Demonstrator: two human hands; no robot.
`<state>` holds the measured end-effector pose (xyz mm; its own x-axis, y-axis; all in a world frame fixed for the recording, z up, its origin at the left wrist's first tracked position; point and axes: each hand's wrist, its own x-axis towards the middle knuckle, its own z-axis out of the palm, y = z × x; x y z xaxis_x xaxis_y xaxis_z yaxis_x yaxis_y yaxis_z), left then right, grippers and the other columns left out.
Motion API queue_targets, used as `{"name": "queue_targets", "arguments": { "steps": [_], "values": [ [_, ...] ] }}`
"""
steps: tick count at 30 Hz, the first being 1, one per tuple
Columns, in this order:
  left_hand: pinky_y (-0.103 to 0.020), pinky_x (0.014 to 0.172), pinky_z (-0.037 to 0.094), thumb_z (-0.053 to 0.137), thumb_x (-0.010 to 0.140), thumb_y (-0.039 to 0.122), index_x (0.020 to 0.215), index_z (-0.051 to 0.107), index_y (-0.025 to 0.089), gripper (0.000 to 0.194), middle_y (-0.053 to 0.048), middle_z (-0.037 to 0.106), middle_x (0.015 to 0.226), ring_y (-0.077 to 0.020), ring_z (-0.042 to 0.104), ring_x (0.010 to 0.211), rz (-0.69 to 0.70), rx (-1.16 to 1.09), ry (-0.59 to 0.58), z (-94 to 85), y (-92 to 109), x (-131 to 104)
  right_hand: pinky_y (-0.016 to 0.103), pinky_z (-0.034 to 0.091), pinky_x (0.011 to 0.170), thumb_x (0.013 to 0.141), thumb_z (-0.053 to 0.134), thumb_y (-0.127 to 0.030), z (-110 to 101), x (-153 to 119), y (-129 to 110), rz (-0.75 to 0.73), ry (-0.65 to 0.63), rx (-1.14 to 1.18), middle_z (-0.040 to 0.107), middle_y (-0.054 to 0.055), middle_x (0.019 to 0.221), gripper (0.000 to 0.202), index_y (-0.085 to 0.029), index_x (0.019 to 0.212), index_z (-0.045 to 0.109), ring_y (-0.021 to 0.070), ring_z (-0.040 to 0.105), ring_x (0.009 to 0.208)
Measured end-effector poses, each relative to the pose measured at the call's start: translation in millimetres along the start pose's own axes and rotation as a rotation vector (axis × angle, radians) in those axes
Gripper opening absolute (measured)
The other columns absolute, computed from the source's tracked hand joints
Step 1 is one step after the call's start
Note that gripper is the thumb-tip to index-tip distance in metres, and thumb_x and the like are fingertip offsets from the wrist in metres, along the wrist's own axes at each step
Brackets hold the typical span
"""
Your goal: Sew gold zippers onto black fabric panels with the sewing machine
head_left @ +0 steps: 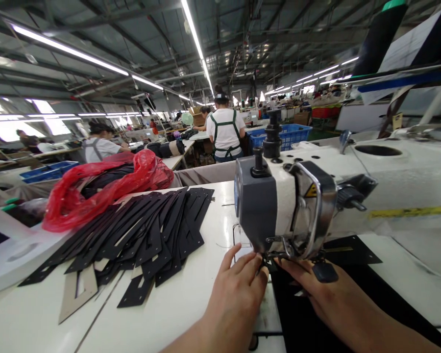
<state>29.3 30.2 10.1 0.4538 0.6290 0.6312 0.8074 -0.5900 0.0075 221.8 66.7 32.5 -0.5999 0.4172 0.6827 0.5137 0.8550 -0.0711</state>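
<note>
The head of a sewing machine (pixel 260 206) stands over the white table. Below its needle area, my left hand (pixel 238 289) lies with its fingers spread, the fingertips beside the presser foot at the left edge of black material. My right hand (pixel 327 289) rests on the black material (pixel 301 318) to the right of the foot, its fingertips partly hidden under the machine head. A flat black piece with a slot (pixel 367 252) lies behind my right hand. Many similar black pieces (pixel 169 230) are fanned out on the table at the left.
A red plastic bag (pixel 66 201) with dark pieces sits behind the fanned pile. A blue crate (pixel 294 136) is beyond the machine. A person in a white shirt (pixel 226 127) stands farther back, and another sits at the left. Thread cones rise at the upper right.
</note>
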Motion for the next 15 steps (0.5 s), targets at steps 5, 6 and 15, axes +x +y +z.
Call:
{"name": "queue_targets", "arguments": {
  "steps": [5,6,15],
  "values": [
    [-0.04,0.098,0.037,0.045,0.094,0.02,0.09,0.063,0.016,0.019,-0.004,0.068,0.099,-0.0174,0.061,0.096,0.009,0.015,0.027,2.1,0.7,0.0,0.023,0.053,0.072,0.085,0.03,-0.007,-6.7,7.7,-4.7,-0.006,0.038,-0.012,0.07,0.005,0.086,0.038,-0.02,0.086,0.066,0.0139,0.065,0.077],
    [-0.04,0.098,0.037,0.045,0.094,0.02,0.089,0.063,0.017,0.019,-0.004,0.068,0.099,-0.017,0.061,0.095,0.004,0.013,0.038,1.9,0.9,0.0,0.023,0.053,0.072,0.085,0.029,-0.008,-8.1,8.9,-4.9,-0.015,0.042,-0.017,0.07,0.005,0.085,0.039,-0.02,0.085,0.066,0.0138,0.065,0.075],
    [-0.041,0.089,0.041,0.052,0.089,0.023,0.084,0.063,0.019,0.013,-0.002,0.065,0.087,-0.0182,0.06,0.084,-0.125,-0.127,-0.013,-22.7,9.0,6.0,0.027,0.055,0.055,0.072,0.036,-0.004,-25.5,-11.7,-1.5,0.146,-0.165,-0.295,0.068,0.009,0.081,0.036,-0.017,0.092,0.063,0.0195,0.066,0.068]
  ]
}}
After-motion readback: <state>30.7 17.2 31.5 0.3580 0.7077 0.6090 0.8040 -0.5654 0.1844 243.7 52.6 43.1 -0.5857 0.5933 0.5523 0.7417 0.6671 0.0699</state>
